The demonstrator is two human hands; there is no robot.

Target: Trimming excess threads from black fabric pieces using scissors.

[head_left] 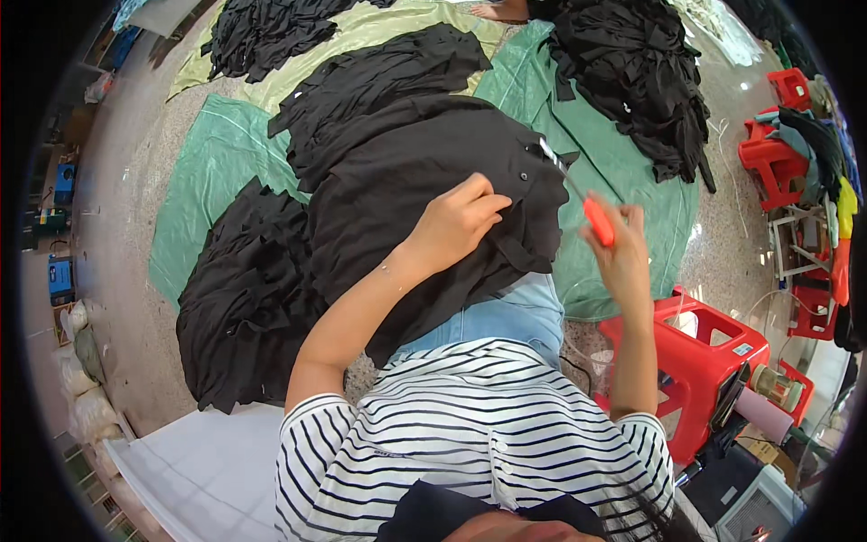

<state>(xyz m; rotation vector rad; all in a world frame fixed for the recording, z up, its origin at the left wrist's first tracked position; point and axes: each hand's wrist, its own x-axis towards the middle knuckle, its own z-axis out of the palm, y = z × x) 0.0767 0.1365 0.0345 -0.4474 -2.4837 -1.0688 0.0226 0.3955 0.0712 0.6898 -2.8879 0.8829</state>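
A black button-up shirt [397, 181] lies spread over my lap, its collar and placket toward the right. My left hand [461, 221] pinches the fabric near the placket. My right hand [621, 248] grips small scissors [578, 200] with an orange-red handle; the metal blades point up-left and their tip touches the shirt's collar edge. My knee in light blue jeans [515, 312] shows below the shirt.
Piles of black garments lie on green sheets [208, 172] at left [244, 307], top left [271, 32] and top right [641, 77]. A red plastic stool [700, 357] stands at my right, more red stools [772, 158] farther right. White fabric [208, 470] lies at lower left.
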